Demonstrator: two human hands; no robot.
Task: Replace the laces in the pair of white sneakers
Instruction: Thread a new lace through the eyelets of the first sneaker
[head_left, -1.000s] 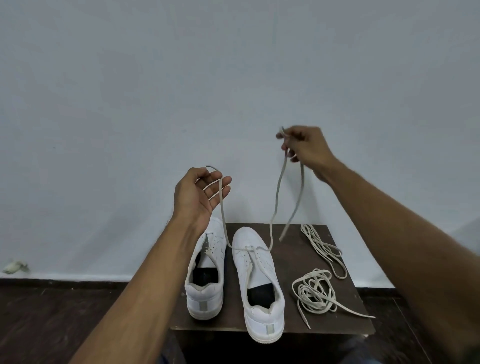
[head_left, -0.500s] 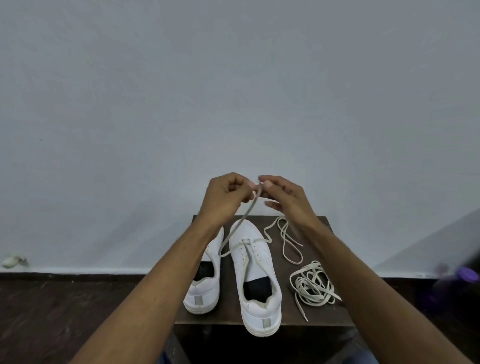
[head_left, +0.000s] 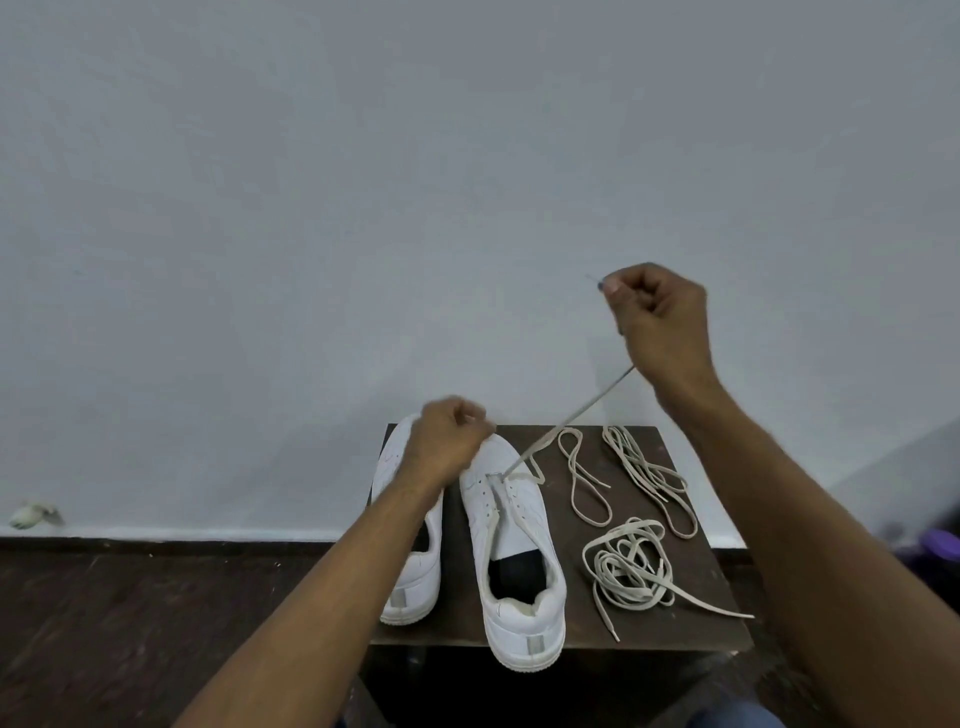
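Note:
Two white sneakers stand side by side on a small dark table (head_left: 691, 631), heels toward me. The left sneaker (head_left: 413, 587) has no lace that I can see. The right sneaker (head_left: 524, 603) has a beige lace (head_left: 571, 415) through its front eyelets. My right hand (head_left: 657, 322) is raised to the right and pinches one end of that lace, which runs taut up from the eyelets. My left hand (head_left: 447, 441) hovers with curled fingers at the toe of the right sneaker, and what it holds is hidden.
Loose beige laces lie on the table right of the shoes: a tangled bundle (head_left: 628, 571), a long strand (head_left: 649, 473) and a loop (head_left: 587, 488). A pale wall rises behind. The floor is dark wood, with a small white object (head_left: 31, 514) at left and a purple object (head_left: 935, 545) at right.
The hands, together above the right sneaker half a second ago, have parted. My right hand rose to the right, pulling the lace taut. My left hand dropped toward the sneaker's toe.

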